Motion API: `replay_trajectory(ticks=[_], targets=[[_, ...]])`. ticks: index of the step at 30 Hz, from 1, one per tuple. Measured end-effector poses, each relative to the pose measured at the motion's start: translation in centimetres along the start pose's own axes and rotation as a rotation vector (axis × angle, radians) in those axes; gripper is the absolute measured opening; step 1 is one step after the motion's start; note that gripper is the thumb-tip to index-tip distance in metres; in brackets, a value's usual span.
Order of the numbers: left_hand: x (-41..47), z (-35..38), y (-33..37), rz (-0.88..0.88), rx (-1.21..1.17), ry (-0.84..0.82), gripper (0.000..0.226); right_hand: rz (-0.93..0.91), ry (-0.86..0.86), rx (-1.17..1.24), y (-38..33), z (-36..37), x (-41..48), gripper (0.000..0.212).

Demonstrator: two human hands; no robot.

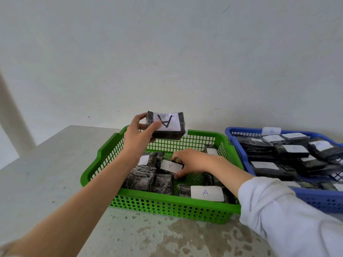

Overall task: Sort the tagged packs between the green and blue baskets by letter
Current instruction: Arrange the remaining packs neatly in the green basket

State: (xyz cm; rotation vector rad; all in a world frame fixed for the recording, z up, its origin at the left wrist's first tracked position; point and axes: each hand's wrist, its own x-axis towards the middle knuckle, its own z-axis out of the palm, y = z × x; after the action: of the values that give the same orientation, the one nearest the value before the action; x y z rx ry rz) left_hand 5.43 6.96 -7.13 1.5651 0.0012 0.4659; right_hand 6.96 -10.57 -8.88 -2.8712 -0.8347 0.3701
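My left hand [138,133] holds a black wrapped pack [167,125] above the far rim of the green basket [104,156]; its white tag shows an upside-down A. Inside the green basket my right hand [189,163] grips another black pack [169,166] tagged A. Several more black packs lie in this basket, one at the front [207,193] with an A tag. The blue basket [319,200] on the right is filled with several black packs [294,151]; the readable tags there show B.
Both baskets sit on a grey speckled table [46,173] that runs up to a plain pale wall [167,62]. The blue basket's left rim nearly touches the green basket's right rim. A label marked B [272,131] sticks on the blue basket's far rim.
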Motion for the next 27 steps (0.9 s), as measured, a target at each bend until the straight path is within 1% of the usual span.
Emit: replay_trajectory(ticks=[1,4,6,8,11,14,16,18,21,22,25,27], targets=[[0.0,0.0,0.0,0.008,0.006,0.01,0.049,0.021,0.014,0.068,0.1,-0.1,-0.2,0.06],[0.1,-0.2,0.0,0.03,0.022,0.048,0.047,0.062,0.077,0.247,0.2,-1.2,-1.2,0.036],[0.2,-0.3,-0.1,0.04,0.027,0.063,0.044,0.096,0.136,0.281,0.6,-2.2,-2.3,0.031],[0.3,-0.3,-0.1,0.044,0.037,0.068,0.045,0.123,0.224,0.276,1.3,-3.2,-3.9,0.027],[0.4,-0.4,-0.3,0.058,0.052,0.077,0.046,0.183,0.437,0.186,2.5,-3.8,-6.1,0.018],[0.4,-0.4,-0.3,0.078,0.067,0.078,0.047,0.294,0.646,0.075,3.3,-2.7,-7.7,0.021],[0.3,-0.3,-0.3,0.083,0.076,0.082,0.048,0.328,0.709,0.088,3.5,-1.5,-8.1,0.023],[0.1,-0.3,-0.3,0.085,0.08,0.083,0.049,0.355,0.697,0.085,3.5,-0.7,-8.1,0.021],[0.0,-0.4,-0.2,0.079,0.089,0.082,0.049,0.365,0.649,-0.041,3.4,-0.1,-8.1,0.017],[0.0,-0.4,-0.2,0.077,0.098,0.081,0.049,0.363,0.63,-0.086,3.3,-0.1,-8.2,0.02],[0.0,-0.5,-0.2,0.075,0.124,0.081,0.05,0.359,0.548,-0.203,3.1,0.0,-8.4,0.047],[0.1,-0.4,-0.3,0.074,0.135,0.08,0.05,0.347,0.514,-0.301,3.0,0.0,-8.4,0.058]])
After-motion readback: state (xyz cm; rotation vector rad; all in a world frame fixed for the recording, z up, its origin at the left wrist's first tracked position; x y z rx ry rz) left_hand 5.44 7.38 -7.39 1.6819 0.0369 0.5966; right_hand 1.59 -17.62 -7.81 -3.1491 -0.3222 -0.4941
